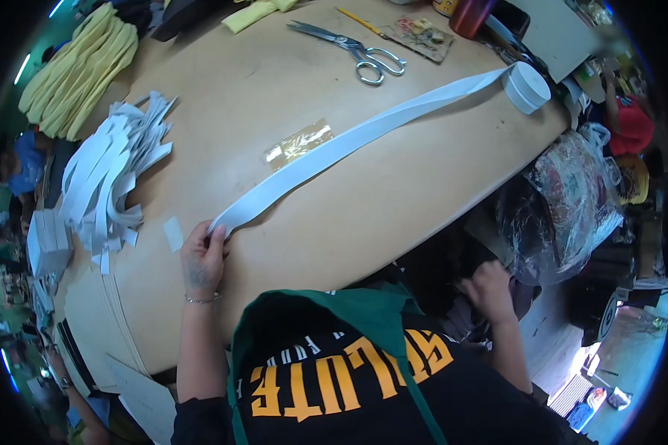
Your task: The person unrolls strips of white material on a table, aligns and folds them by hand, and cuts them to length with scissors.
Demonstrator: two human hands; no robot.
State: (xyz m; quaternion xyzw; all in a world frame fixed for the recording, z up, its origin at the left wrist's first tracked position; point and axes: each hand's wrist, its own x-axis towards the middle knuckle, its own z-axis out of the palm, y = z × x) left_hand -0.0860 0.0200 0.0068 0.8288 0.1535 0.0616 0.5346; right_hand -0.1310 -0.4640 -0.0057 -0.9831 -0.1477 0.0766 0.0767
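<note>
My left hand pinches the near end of a long white elastic band between thumb and fingers. From there the band runs across the table to its roll at the far right, lying slack with a slight curve. My right hand is off the table, low beside my lap and close to dark cloth. Its fingers are curled in, and what they hold, if anything, is hidden. A pile of cut white strips lies left of the band.
Metal scissors lie open-bladed at the back, near a yellow pencil and a stained card. Clear tape sticks to the table beside the band. A yellow cloth bundle is far left; a plastic bag hangs right of the table edge.
</note>
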